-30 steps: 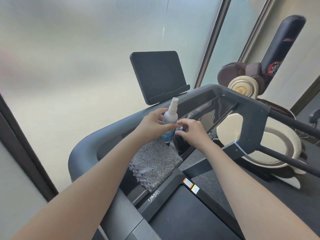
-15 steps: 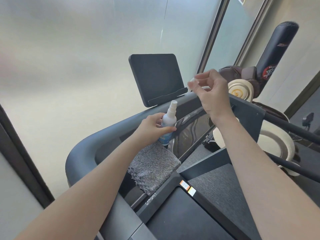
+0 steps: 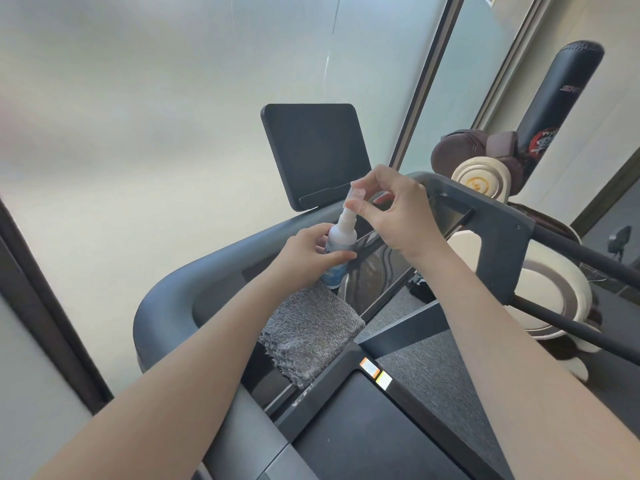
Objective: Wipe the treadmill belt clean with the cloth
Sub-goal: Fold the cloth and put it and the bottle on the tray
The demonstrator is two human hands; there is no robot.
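Cloth (image 3: 311,327) lies folded on the treadmill's console ledge, with its near edge drooping over the lip. It sits just near of the spray bottle (image 3: 341,244), and neither hand holds it. The belt (image 3: 374,441) lies nearer and lower, at bottom centre.

The cloth is grey, thick-piled and shaggy, likely microfibre. It should be light, soft and limp. Taken by 1 corner it would probably unfold and dangle, so a full-palm grab across the folded middle looks best. That would keep a flat pad to press onto the belt.

The belt is matte black and flat, bordered by a dark side rail with 2 small stickers (image 3: 375,373), 1 orange and 1 yellow. Its surface looks slightly grippy, so the pile may drag rather than glide.

The left hand (image 3: 311,252) wraps round the bottle's body, thumb across the front. The bottle is small, white, smooth plastic with a blue label, rounded shoulders and a slim nozzle. It is probably light and a little slippery.

The right hand (image 3: 398,216) pinches what looks like a clear cap (image 3: 356,198) between thumb and forefinger just above the nozzle, with the other fingers fanned out.

Farther off stands a dark, rounded-corner screen (image 3: 313,154), with frosted glass behind it. A black cylindrical punching bag (image 3: 561,98) stands at far right.
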